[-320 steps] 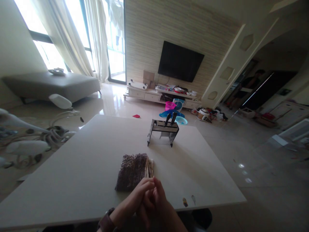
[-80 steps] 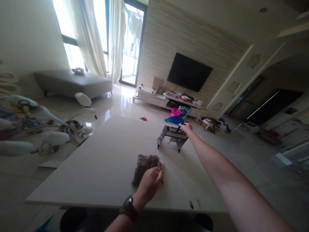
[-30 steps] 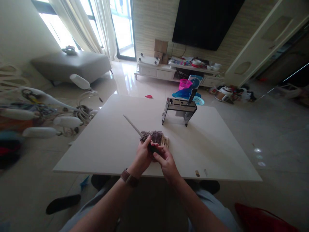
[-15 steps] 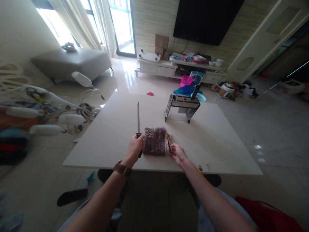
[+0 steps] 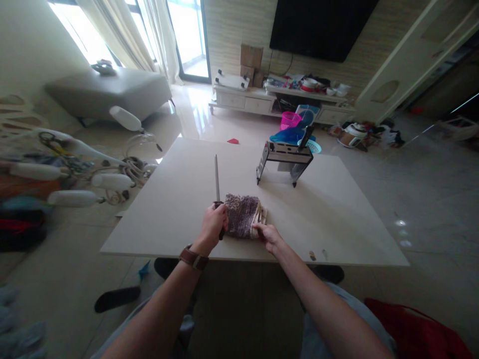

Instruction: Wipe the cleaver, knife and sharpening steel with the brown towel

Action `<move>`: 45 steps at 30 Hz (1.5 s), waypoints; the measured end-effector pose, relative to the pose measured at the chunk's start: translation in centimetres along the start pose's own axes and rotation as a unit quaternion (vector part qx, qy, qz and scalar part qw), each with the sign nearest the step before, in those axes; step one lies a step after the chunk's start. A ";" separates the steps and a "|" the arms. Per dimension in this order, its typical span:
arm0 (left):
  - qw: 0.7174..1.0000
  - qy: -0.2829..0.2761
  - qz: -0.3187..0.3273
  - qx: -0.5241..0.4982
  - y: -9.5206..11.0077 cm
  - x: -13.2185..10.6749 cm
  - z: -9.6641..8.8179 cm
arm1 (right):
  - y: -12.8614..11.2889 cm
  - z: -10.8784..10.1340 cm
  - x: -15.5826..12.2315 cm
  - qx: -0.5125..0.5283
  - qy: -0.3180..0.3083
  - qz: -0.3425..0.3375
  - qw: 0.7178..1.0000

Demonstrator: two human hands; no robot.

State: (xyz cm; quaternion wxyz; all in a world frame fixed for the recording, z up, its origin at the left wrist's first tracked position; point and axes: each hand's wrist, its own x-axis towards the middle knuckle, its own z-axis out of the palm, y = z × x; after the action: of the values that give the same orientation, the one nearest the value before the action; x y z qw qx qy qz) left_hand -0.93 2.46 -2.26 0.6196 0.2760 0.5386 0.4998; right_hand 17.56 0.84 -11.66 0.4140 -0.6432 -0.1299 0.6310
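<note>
My left hand [image 5: 214,222] is closed round the black handle of a honing steel [image 5: 217,178], whose thin grey rod points up and away from me. Just right of that hand lies a folded purple-brown and cream towel [image 5: 241,215] on the white table [image 5: 168,199]. At the towel's near right corner, my right hand [image 5: 268,236] pinches the layered cloth, thumb on top and the other fingers partly hidden. Beyond the towel stands a knife block [image 5: 285,151] with clear sides, a black-handled knife [image 5: 306,137] sticking up from its right end.
Two small items, one a brownish piece [image 5: 312,256], lie by the table's near right edge. Past the far edge are a pink basket [image 5: 290,120] and a low white cabinet [image 5: 245,102]. A white multi-armed lamp [image 5: 75,198] lies left of the table.
My right hand has shifted slightly left and now grips the towel's near right corner, which looks bunched and lifted. The honing steel stays in my left hand. The view has moved a little.
</note>
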 end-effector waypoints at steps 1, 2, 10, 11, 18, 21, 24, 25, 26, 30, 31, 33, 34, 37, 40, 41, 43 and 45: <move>1.000 -0.001 -0.003 0.000 0.0 -0.1 0.1 | 0.1 0.2 0.0 0.003 -0.009 0.001 1.000; 1.000 -0.003 -0.006 0.001 -0.1 -0.2 0.2 | 0.2 0.4 -0.1 0.009 -0.018 0.001 1.000; 0.999 -0.006 -0.034 0.008 0.0 -0.5 0.9 | 0.9 2.0 -0.1 0.088 -0.063 -0.036 0.994; 0.999 -0.009 -0.034 0.009 -0.1 -0.5 1.0 | 1.0 2.2 -0.1 0.098 -0.065 -0.040 0.992; 0.996 -0.043 -0.068 0.040 -0.4 -0.2 0.3 | -0.1 1.9 0.5 0.154 -0.065 -0.067 0.984; 0.991 -0.048 -0.104 0.069 -0.5 -0.2 -0.1 | -1.9 0.9 0.2 0.169 -0.070 -0.075 0.980; 0.983 -0.077 -0.124 0.112 -0.9 -0.6 0.1 | -3.7 -0.2 -0.6 0.181 -0.059 -0.094 0.977; 0.980 -0.088 -0.127 0.126 -1.1 -0.9 0.4 | -4.1 -0.4 -1.0 0.186 -0.048 -0.118 0.974; 0.976 -0.098 -0.133 0.141 -1.4 -1.2 0.7 | -4.5 -0.6 -1.4 0.190 -0.036 -0.152 0.969; 0.960 -0.145 -0.173 0.168 -2.8 -2.8 2.5 | -5.5 -0.8 -3.6 0.114 -0.003 -0.347 0.931; 0.956 -0.163 -0.183 0.160 -3.1 -3.1 2.9 | -5.5 -0.8 -4.1 0.060 -0.003 -0.391 0.918; 0.950 -0.196 -0.209 0.121 -3.8 -3.6 3.7 | -5.6 -0.8 -5.2 -0.075 -0.014 -0.462 0.884; 0.947 -0.208 -0.227 0.093 -4.1 -3.8 4.0 | -5.7 -0.8 -5.6 -0.143 -0.021 -0.491 0.859; 0.928 -0.235 -0.290 0.017 -4.8 -3.8 4.4 | -5.9 -1.0 -6.8 -0.297 -0.024 -0.555 0.776; 0.908 -0.256 -0.329 -0.036 -5.2 -3.6 4.3 | -6.2 -1.3 -7.8 -0.363 -0.047 -0.582 0.726; 0.903 -0.263 -0.335 -0.053 -5.2 -3.6 4.3 | -6.3 -1.4 -8.0 -0.367 -0.063 -0.582 0.723; 0.895 -0.283 -0.335 -0.083 -5.2 -3.6 4.2 | -6.5 -1.6 -8.3 -0.344 -0.073 -0.577 0.737; 0.885 -0.309 -0.331 -0.107 -5.0 -3.6 4.0 | -6.7 -1.9 -8.3 -0.280 -0.038 -0.566 0.774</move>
State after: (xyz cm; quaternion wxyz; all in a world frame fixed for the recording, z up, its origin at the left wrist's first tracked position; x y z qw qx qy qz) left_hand 4.78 -1.81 -4.16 0.9097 0.1546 0.3233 0.2098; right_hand 20.23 -1.41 -1.46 0.4928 -0.5161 -0.6573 0.2424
